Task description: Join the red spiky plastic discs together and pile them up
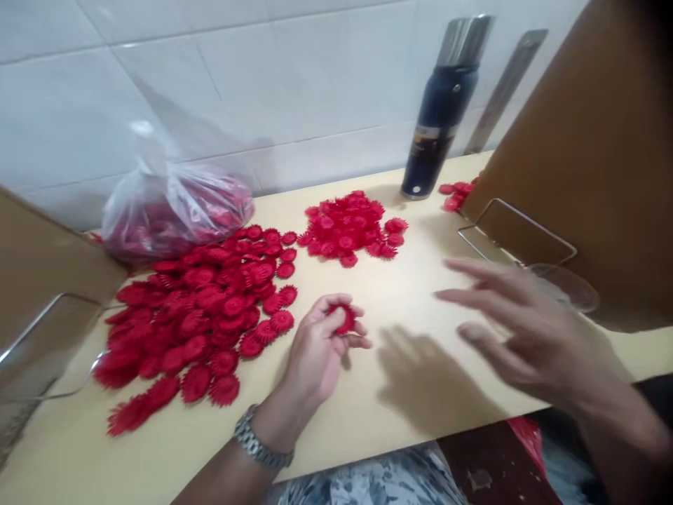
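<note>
My left hand holds a small round red piece with a toothed rim, pinched under the thumb. To its left spreads a large heap of similar dark red toothed discs. Beyond the hand lies a smaller pile of brighter red spiky pieces. My right hand hovers over the right side of the table, fingers spread apart, with nothing visible in it; it is slightly blurred. Its shadow falls on the tabletop between both hands.
A tied clear plastic bag of red pieces sits at back left. Against the tiled wall stand a dark blue flask and a metal ruler. Brown boards with wire stands flank the table, left and right. Several red pieces lie by the right board.
</note>
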Tool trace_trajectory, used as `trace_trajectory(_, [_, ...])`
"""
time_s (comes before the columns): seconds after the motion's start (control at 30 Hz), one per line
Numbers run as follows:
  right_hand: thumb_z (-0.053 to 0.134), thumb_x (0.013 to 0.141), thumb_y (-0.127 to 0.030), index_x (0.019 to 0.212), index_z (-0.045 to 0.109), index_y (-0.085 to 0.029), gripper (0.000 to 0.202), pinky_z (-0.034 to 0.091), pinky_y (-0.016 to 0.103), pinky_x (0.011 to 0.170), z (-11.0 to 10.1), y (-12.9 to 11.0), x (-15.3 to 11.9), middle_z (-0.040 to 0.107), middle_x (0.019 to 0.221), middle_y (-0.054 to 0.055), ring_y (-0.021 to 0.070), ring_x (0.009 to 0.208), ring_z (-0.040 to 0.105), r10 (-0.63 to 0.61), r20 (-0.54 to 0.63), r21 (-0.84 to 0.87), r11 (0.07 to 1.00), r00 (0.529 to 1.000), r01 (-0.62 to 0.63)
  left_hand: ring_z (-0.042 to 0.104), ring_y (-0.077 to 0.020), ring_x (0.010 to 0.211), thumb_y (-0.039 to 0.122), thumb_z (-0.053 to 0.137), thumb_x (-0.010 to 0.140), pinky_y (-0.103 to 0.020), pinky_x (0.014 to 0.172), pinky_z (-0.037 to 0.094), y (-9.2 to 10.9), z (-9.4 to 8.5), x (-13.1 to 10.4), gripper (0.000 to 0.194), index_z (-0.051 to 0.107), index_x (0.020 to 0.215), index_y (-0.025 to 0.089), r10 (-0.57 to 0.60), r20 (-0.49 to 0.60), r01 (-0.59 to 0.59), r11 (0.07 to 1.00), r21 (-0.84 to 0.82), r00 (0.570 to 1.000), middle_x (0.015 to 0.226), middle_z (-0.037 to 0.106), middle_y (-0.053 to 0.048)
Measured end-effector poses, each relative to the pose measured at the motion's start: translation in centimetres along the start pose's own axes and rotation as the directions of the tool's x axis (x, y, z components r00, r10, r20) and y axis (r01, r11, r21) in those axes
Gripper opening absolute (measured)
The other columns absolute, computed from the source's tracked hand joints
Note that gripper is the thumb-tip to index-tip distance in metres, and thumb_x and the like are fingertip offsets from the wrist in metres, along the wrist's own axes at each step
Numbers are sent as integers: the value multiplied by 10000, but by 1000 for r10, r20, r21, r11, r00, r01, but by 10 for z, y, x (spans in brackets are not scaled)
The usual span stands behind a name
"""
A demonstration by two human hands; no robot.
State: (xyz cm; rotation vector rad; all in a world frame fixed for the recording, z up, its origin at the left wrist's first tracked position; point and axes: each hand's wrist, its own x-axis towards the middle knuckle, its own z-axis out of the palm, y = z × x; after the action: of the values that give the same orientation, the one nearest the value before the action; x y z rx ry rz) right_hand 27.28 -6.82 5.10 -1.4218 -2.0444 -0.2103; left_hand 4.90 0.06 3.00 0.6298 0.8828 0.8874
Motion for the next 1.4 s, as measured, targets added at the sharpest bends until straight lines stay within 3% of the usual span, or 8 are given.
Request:
trace_trajectory(0.1, [456,899,-332,1139,593,-200,306,446,437,932,40,-36,20,469,1354,150,286,1251,428,-225,127,92,972,966,214,604,-145,609,286,455,851,-276,548,507,-4,7,-2,197,585,880,140,-45,64,55,985,-161,997,746,631,-58])
trace_trajectory(0.27, [429,912,-370,1255,521,-160,413,355,505,982,75,-57,20,414,1416,154,316,1322,323,-275,175,-31,958,945,285,595,-134,657,314,493,838,-227,532,465,-5,12,-4,197,593,803,148,28,-31,-35,966,-256,999,779,635,-56])
trace_trajectory(0.5, [388,931,-350,1112,614,-184,334,270,503,1049,81,-60,28,356,1461,113,300,1344,290,-309,220,3,949,925,316,480,-89,502,378,502,828,-201,461,376,-11,2,10,250,529,699,166,40,-179,-67,987,-144,983,582,509,23])
trace_trajectory(0.83, [296,949,-416,1300,495,-125,497,237,487,1078,107,-56,44,367,1449,144,296,1348,284,-368,221,-64,919,903,390,595,-148,658,290,437,867,-252,610,476,13,-3,15,232,558,719,158,44,-126,-81,948,-309,991,645,583,-25])
trace_trajectory(1.0, [412,919,-423,1291,497,-339,391,254,534,1047,108,-50,44,360,1459,83,304,1347,298,-351,220,-68,925,910,374,580,-132,609,246,399,875,-267,645,480,18,-14,9,305,561,646,127,82,-118,-116,942,-316,990,611,566,-36])
trace_trajectory(1.13, [450,910,-385,1254,546,-301,367,324,543,999,110,-54,47,421,1403,151,326,1305,367,-284,142,-97,949,948,299,547,-112,567,219,448,834,-244,596,457,16,-19,10,251,549,624,125,105,-156,-149,939,-309,982,596,546,-21])
trace_trajectory(1.3, [468,901,-285,1103,652,-168,297,448,449,925,105,-64,56,580,1226,180,290,1170,516,-318,20,130,941,948,313,457,-70,456,244,496,801,-196,481,375,11,-23,11,307,446,513,152,197,-269,-242,959,-148,943,500,463,22])
trace_trajectory(1.4, [461,902,-260,1065,662,-161,277,503,385,865,97,-67,69,653,1095,137,228,1038,599,-131,-45,334,932,990,139,324,-56,353,359,519,804,-197,385,269,13,-25,12,416,326,479,186,272,-270,-286,958,-14,924,409,311,63])
